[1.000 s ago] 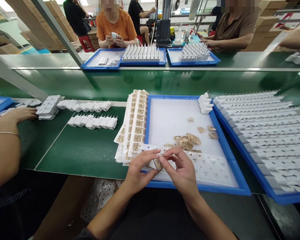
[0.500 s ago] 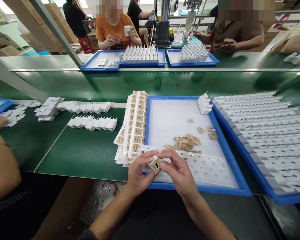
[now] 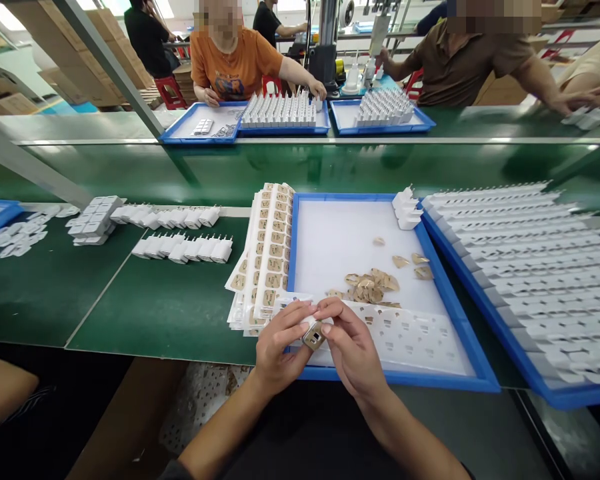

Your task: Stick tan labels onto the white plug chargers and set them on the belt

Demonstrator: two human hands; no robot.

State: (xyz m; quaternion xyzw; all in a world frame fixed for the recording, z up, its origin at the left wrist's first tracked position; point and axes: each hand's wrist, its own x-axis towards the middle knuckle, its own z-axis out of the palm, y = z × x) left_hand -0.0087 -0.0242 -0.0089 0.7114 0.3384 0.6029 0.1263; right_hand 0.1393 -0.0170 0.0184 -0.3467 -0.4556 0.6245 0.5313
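Both my hands pinch one small white charger plug (image 3: 313, 335) with a tan film on its USB face, held over the near left corner of a blue tray (image 3: 445, 293). My left hand (image 3: 279, 347) grips it from the left, my right hand (image 3: 351, 348) from the right, fingertips on its top edge. A heap of peeled tan film pieces (image 3: 370, 285) lies in the tray behind my hands. An emptied white sticker sheet (image 3: 410, 333) lies in the tray's near part. A stack of sheets with tan stickers (image 3: 270, 257) rests left of the tray.
A second blue tray (image 3: 545, 390) full of white chargers sits at the right. Rows of white plugs (image 3: 183, 248) lie on the green mat at the left. A co-worker's arm (image 3: 3, 390) shows at the lower left. People across the green conveyor (image 3: 300, 167) work at more blue trays.
My hands turned the plug slightly and held their place. The co-worker's arm at the left drew back toward the near edge. The people opposite reached out to their trays.
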